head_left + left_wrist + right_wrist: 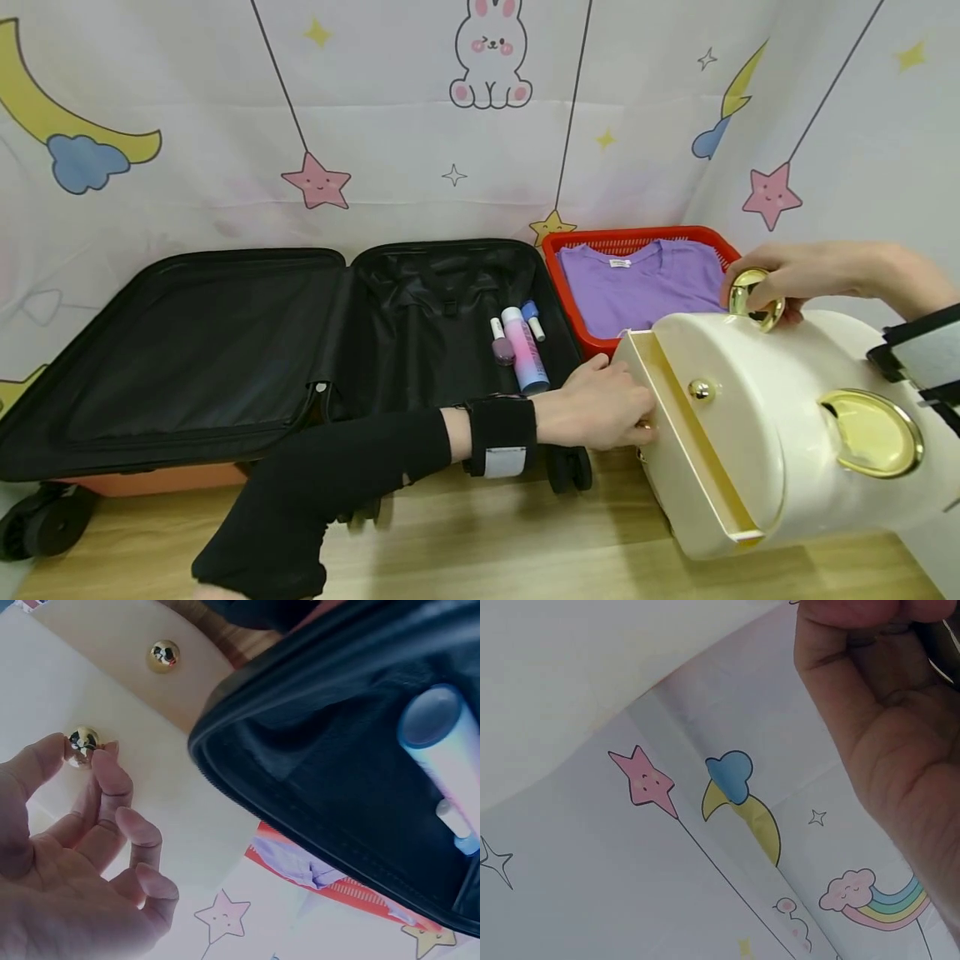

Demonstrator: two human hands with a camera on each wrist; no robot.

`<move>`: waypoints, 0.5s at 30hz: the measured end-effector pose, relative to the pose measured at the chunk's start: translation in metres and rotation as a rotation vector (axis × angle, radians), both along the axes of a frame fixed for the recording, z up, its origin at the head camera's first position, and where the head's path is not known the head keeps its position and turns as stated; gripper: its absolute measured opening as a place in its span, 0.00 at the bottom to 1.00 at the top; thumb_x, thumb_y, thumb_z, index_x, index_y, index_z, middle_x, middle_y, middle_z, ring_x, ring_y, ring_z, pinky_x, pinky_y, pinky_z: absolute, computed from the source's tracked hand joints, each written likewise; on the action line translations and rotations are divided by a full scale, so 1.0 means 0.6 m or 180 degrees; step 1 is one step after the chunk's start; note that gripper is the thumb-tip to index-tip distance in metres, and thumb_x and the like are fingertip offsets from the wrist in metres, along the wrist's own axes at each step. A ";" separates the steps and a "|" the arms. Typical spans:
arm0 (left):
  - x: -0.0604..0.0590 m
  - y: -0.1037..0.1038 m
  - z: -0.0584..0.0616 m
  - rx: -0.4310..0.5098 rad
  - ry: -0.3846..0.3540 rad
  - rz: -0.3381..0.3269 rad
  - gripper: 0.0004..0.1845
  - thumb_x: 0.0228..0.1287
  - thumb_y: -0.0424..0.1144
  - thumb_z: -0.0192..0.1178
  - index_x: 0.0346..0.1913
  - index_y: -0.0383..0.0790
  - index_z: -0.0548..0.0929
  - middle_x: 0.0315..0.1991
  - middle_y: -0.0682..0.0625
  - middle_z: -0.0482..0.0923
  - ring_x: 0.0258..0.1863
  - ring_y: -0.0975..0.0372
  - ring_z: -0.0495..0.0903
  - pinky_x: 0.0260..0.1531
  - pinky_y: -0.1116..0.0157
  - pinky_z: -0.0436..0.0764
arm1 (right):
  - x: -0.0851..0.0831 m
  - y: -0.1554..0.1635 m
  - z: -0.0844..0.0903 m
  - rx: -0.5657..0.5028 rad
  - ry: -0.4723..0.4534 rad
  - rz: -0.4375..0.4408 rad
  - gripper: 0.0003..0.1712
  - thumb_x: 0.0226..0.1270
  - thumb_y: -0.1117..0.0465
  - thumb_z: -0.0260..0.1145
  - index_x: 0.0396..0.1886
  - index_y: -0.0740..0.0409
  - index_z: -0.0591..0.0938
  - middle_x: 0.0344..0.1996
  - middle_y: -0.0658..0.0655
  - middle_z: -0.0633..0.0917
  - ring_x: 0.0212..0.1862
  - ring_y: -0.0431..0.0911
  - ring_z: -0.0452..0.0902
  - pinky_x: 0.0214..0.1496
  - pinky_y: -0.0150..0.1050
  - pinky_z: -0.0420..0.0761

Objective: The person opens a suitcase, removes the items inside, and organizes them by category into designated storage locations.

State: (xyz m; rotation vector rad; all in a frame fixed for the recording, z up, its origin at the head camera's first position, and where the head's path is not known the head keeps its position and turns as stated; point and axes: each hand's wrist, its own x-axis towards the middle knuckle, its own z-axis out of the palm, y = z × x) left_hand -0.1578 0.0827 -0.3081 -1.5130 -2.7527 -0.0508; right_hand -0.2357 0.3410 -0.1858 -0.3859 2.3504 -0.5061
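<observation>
A cream cosmetic case (757, 433) lies tilted at the right, with one drawer (675, 442) standing slightly out. My left hand (643, 423) pinches a small gold drawer knob (82, 742) between thumb and forefinger (105, 769). A second gold knob (701, 389) (163, 655) sits free above it. My right hand (757, 279) grips the gold top handle (753, 300) of the case. In the right wrist view only the curled fingers (855, 645) and a sliver of the handle show.
An open black suitcase (225, 350) lies on the wooden surface at left, with a pink-blue bottle (525, 350) and smaller tubes in its right half. Behind the case stands a red basket (570, 283) holding a purple shirt (637, 287). A cartoon-print cloth forms the backdrop.
</observation>
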 end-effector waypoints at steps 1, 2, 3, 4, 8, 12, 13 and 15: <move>-0.001 -0.005 0.000 0.0019 -0.0018 -0.0006 0.15 0.70 0.56 0.58 0.27 0.59 0.86 0.23 0.64 0.81 0.39 0.67 0.79 0.36 0.70 0.65 | 0.000 0.000 0.000 -0.0004 -0.0005 0.0002 0.15 0.63 0.69 0.55 0.49 0.65 0.78 0.28 0.52 0.78 0.24 0.40 0.75 0.29 0.34 0.78; -0.001 -0.009 -0.001 0.0042 -0.0049 -0.0009 0.15 0.70 0.56 0.59 0.26 0.58 0.86 0.23 0.64 0.81 0.39 0.67 0.79 0.36 0.71 0.65 | 0.000 0.001 0.001 -0.0011 -0.0014 0.0003 0.15 0.63 0.69 0.55 0.49 0.65 0.78 0.28 0.52 0.78 0.24 0.40 0.75 0.29 0.34 0.78; -0.002 -0.012 -0.002 0.0063 -0.0085 -0.0014 0.15 0.70 0.56 0.59 0.26 0.58 0.86 0.23 0.64 0.81 0.39 0.68 0.79 0.36 0.71 0.65 | 0.000 0.001 0.001 -0.0007 -0.0016 -0.0002 0.15 0.63 0.69 0.55 0.49 0.64 0.78 0.28 0.52 0.78 0.24 0.40 0.75 0.29 0.34 0.78; -0.003 -0.015 -0.002 0.0082 -0.0128 -0.0017 0.15 0.69 0.56 0.59 0.26 0.58 0.86 0.22 0.65 0.80 0.39 0.68 0.78 0.36 0.71 0.65 | 0.000 0.001 0.002 -0.0002 -0.0019 -0.0007 0.15 0.63 0.69 0.55 0.49 0.64 0.78 0.29 0.52 0.78 0.25 0.40 0.75 0.29 0.34 0.78; -0.007 -0.024 0.000 0.0113 -0.0323 -0.0018 0.14 0.69 0.57 0.61 0.28 0.59 0.86 0.23 0.66 0.81 0.39 0.69 0.78 0.36 0.71 0.65 | 0.001 0.000 0.002 0.0038 -0.0009 -0.0021 0.15 0.65 0.68 0.55 0.51 0.64 0.77 0.30 0.52 0.78 0.25 0.40 0.75 0.29 0.34 0.78; -0.017 -0.034 0.010 0.0062 -0.0535 -0.0074 0.12 0.68 0.59 0.61 0.32 0.62 0.88 0.26 0.68 0.82 0.39 0.70 0.78 0.34 0.72 0.65 | 0.002 -0.002 0.002 0.0088 0.0020 -0.0026 0.15 0.65 0.68 0.56 0.51 0.63 0.77 0.30 0.52 0.78 0.26 0.40 0.76 0.30 0.34 0.78; -0.022 -0.039 0.015 0.0068 -0.0602 -0.0096 0.11 0.69 0.59 0.61 0.34 0.62 0.89 0.26 0.67 0.82 0.38 0.70 0.78 0.33 0.72 0.66 | 0.002 -0.002 0.002 0.0095 0.0024 -0.0021 0.15 0.65 0.68 0.56 0.51 0.63 0.77 0.30 0.52 0.78 0.26 0.40 0.76 0.30 0.34 0.78; -0.035 -0.051 0.028 0.0133 -0.0729 -0.0096 0.12 0.70 0.58 0.59 0.39 0.60 0.90 0.26 0.66 0.83 0.36 0.71 0.80 0.32 0.73 0.68 | 0.002 -0.002 0.003 0.0083 0.0018 -0.0016 0.15 0.65 0.68 0.55 0.51 0.63 0.77 0.29 0.52 0.77 0.25 0.40 0.76 0.30 0.34 0.78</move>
